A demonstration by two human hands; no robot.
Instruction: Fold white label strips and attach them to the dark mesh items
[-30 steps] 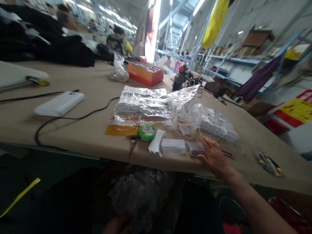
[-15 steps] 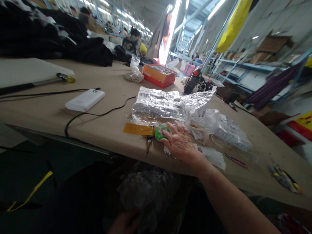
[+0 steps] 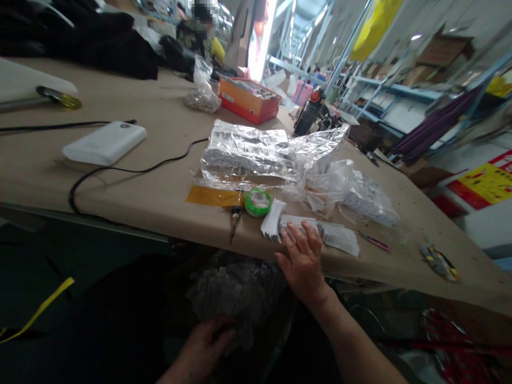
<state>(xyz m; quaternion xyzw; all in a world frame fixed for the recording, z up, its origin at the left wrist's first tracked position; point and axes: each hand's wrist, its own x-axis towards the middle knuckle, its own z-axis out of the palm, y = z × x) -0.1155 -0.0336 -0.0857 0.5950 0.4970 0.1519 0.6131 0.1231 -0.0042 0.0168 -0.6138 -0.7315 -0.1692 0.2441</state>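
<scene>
My right hand (image 3: 302, 261) lies at the table's front edge with its fingers spread, fingertips touching a row of white paper slips (image 3: 296, 220). Another stack of slips (image 3: 273, 220) fans out just left of it, and one more (image 3: 340, 238) to the right. Left of these sit a round green tin (image 3: 258, 202) with pale contents and a thin dark-handled tool (image 3: 235, 216) with a pointed tip. Low in the dim space below the table, my left hand (image 3: 208, 338) has thumb and fingers apart beside a heap of pale, thin pieces (image 3: 236, 290); nothing shows in its grip.
Clear plastic packs (image 3: 248, 152) lie behind the tin, with another pack (image 3: 370, 197) to the right. Small cutters (image 3: 440, 261) and pink tweezers (image 3: 375, 241) are at the right. A white power bank (image 3: 106, 143) with a black cable, and an orange box (image 3: 250, 100), stand farther off.
My right hand has moved from the green tin toward me onto the white slips, uncovering the tin. My left hand has risen further into view. The camera view has shifted.
</scene>
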